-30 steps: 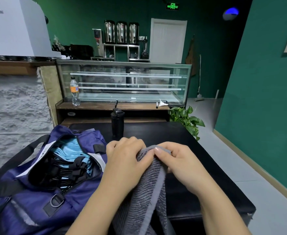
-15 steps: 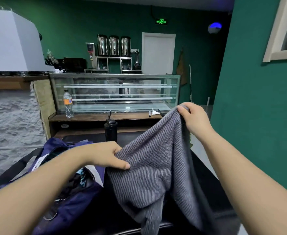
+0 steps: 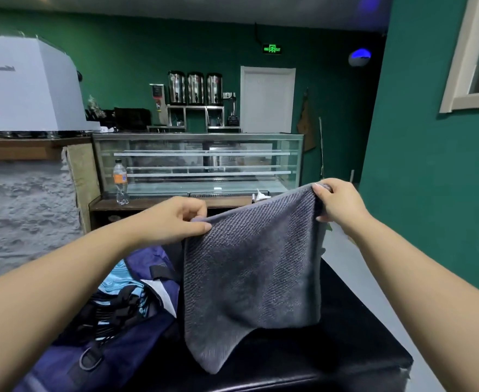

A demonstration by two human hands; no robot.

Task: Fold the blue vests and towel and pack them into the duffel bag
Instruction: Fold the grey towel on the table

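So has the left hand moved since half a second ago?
Yes. The left hand has risen from beside the duffel bag to the display counter's ledge, pinching the towel.

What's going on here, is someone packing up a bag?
Yes. A person is holding up a grey ribbed towel by its top edge, the left hand pinching one corner and the right hand the other, so it hangs over a black table. Beside it, an open navy duffel bag already holds light blue vests. The towel is not yet folded or packed.
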